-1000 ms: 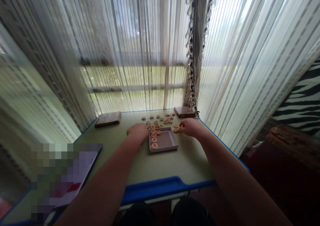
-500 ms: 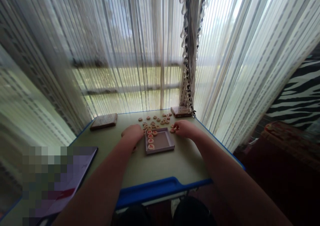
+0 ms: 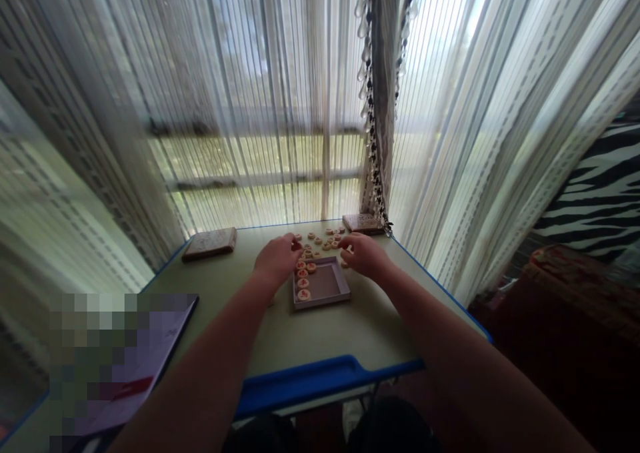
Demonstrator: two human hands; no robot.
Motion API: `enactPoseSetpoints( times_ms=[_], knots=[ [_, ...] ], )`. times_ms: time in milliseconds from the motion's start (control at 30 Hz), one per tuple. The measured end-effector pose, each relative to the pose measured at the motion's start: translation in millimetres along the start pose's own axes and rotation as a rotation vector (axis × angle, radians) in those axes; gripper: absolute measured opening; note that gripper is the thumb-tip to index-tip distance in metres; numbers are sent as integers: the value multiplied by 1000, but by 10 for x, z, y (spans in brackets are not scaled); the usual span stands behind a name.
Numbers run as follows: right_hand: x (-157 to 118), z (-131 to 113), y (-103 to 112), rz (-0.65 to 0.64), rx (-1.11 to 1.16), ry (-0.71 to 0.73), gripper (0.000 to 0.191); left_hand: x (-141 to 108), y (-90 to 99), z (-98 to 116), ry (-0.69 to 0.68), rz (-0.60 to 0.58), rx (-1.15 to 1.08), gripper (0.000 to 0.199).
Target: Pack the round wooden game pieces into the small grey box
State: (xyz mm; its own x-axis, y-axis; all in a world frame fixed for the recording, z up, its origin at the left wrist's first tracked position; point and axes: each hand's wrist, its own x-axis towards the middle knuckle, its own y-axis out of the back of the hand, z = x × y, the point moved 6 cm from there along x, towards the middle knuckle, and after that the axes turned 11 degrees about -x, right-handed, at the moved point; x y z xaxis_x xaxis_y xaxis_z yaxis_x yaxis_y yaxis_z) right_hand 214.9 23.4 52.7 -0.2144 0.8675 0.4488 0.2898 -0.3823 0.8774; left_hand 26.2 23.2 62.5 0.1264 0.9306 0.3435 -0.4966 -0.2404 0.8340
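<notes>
Head view: A person's two bare forearms reach over a pale table with a blue edge.
Tray: A shallow, open tray sits on the table between the forearms. Inside, four round discs with red characters, the nearest clearest, form a column along the left wall; a fifth disc lies beside the column's far end. The rest of the tray floor shows bare.
Loose discs: A scattered group of discs lies on the table just beyond the tray, some touching or nearly so.
Left hand: The left hand is at the tray's far left corner, fingers bent toward discs at the group's left side. Whether it grips one, I cannot tell.
Right hand: The right hand is beyond the tray's far right corner, fingers curled down by the discs there. Its grip is also unclear.
Hands' work: Both hands appear busy with the loose discs. Lifting one so small and close to its neighbours would call for a light fingertip pinch.
Far edge: A flat wooden box rests at left, another box at right.
Background: Sheer striped curtains cover a bright window.
</notes>
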Motion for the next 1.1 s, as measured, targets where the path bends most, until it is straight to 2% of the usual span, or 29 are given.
enactPoseSetpoints(
  times_ms=[67,167,267,433,600,700,800,867,1000,1100],
  knots=[
    [0,-83,-10,49,142,61,20,-6,-63,121,-142,-34,-170,22],
    [10,-133,-67,61,336,81,22,-24,-144,221,-243,-75,-319,21],
    [23,-135,-122,22,434,59,28,-33,-171,259,-290,-79,-366,24],
    [32,-149,-189,-110,610,29,36,-44,-153,310,-368,-70,-342,23],
    [40,-153,-231,-166,744,-15,40,-88,-103,360,-382,-87,-378,25],
    [38,-139,-199,-124,638,-27,40,-88,-57,331,-331,-71,-411,26],
    [9,-172,-132,-73,377,33,34,-40,37,182,-198,101,-369,29],
    [-31,-237,-127,-116,252,112,28,-10,71,66,-103,189,-291,32],
    [-114,-330,-188,-266,150,181,24,13,51,-56,18,189,-33,33],
    [-131,-381,-221,-286,51,211,25,-6,29,-39,28,154,112,33]
  ],
)
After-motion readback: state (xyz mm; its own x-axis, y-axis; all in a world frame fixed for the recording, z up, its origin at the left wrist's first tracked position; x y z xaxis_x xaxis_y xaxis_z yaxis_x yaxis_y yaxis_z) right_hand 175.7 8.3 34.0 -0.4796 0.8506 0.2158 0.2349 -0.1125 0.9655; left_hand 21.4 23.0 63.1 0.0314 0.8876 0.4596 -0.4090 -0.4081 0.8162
